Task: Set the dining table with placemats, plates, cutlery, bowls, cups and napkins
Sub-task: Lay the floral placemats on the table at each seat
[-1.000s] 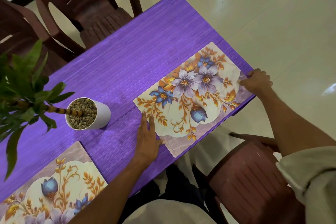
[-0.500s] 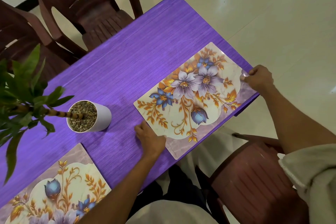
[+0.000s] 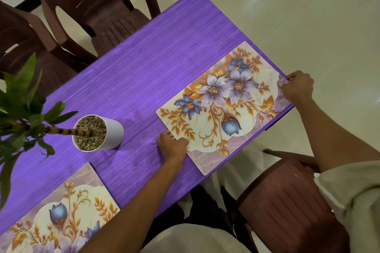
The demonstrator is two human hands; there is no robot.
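The second floral placemat (image 3: 67, 217) runs off the bottom-left corner of the view, so only its upper right part shows on the purple table (image 3: 127, 72), whose left end is likewise cut off. The right hand (image 3: 297, 88) covers the far right corner of the floral placemat (image 3: 222, 107), its fingertips curled out of sight under the edge there. The potted plant (image 3: 26, 117) loses its leaves past the left edge.

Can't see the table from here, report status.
Left hand and right hand each grip an edge of the floral placemat, flat on purple table. Potted plant stands clear, left.
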